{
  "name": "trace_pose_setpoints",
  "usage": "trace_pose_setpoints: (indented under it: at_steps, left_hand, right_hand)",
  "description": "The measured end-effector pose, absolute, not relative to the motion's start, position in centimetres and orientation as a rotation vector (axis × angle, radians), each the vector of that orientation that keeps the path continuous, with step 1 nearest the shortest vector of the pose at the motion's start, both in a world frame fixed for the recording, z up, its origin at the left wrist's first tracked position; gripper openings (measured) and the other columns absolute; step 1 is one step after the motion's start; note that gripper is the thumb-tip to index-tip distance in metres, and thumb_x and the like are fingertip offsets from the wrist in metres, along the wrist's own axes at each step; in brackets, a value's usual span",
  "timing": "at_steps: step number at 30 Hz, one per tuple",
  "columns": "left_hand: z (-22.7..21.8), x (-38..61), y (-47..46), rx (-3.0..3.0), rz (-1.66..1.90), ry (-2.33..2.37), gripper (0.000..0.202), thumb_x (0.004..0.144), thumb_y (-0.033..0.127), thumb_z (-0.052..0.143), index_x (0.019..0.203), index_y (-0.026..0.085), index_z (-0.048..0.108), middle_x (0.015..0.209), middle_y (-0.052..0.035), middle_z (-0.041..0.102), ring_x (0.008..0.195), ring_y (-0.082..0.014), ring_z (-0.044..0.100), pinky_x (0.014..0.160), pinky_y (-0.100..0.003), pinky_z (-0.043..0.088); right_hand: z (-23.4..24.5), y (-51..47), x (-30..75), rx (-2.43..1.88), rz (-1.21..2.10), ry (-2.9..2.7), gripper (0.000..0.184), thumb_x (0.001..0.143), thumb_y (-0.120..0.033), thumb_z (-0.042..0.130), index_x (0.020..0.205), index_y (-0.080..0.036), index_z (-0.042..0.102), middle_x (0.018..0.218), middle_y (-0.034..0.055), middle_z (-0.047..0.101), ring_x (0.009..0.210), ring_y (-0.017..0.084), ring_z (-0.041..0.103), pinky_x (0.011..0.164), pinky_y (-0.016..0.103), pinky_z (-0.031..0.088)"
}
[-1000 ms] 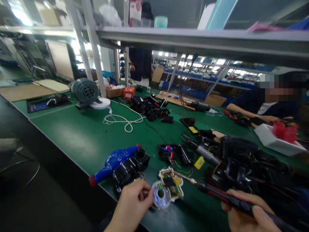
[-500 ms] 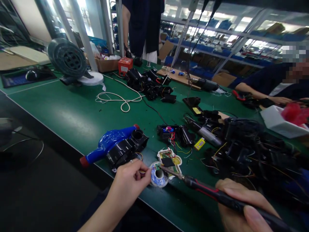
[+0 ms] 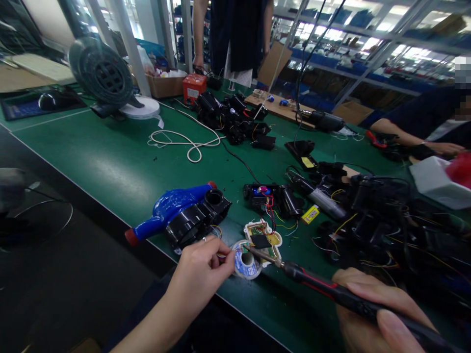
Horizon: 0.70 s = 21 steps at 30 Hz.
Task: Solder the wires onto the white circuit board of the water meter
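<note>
The left hand is at the near edge of the green table, with its fingers pinched together on something very thin, likely the free end of the solder wire; the wire itself is too fine to see clearly. Just to the right of these fingers, nearly touching them, lies the small round spool of solder with a blue and white label, flat on the table.

The right hand is lower and further right. Its fingers are wrapped tight around the black and red handle of the soldering iron. The long axis of the iron runs from this hand up and to the left, and its metal tip ends above the spool, at the near edge of the small white-framed circuit board with yellow and green parts. So the board lies behind the spool, away from the person, and the tip of the iron is nearer to it than the left fingers are.

Left of the board lies a blue plastic body with a red cap joined to a black housing. Behind the board is a black part with red and yellow wires, and to the right a pile of black parts with wires. Across the table another person's arm rests near a white tray.
</note>
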<state>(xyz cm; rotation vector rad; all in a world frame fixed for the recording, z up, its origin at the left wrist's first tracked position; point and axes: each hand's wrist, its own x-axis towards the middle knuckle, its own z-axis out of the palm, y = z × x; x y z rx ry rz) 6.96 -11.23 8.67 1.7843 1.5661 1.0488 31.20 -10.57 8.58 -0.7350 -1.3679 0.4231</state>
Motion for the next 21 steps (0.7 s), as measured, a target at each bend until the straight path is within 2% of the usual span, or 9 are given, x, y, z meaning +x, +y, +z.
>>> trace_pose_setpoints:
  at_steps: [10,21]
  left_hand:
    - [8.81,7.08,-11.23,1.769,1.052,1.570,0.012,0.074,0.015,0.059,0.063,0.013,0.064,0.053,0.0025,0.056,0.044,-0.0057,0.050,0.044,-0.016,0.038]
    - [8.84,7.16,-11.68,1.738,1.095,1.550,0.015,0.078,0.019,0.058,0.066,0.014,0.064,0.054,0.0024,0.058,0.045,-0.0062,0.053,0.044,-0.015,0.041]
  right_hand:
    - [8.46,-10.60,31.33,-0.727,0.433,-1.396,0.022,0.071,-0.017,0.044,0.076,-0.009,0.065,0.060,0.0039,0.059,0.051,0.017,0.055,0.041,0.031,0.037]
    - [8.49,-10.60,31.31,-0.760,0.424,-1.392,0.024,0.067,-0.016,0.044,0.075,-0.011,0.065,0.060,0.0031,0.060,0.050,0.017,0.054,0.042,0.031,0.037]
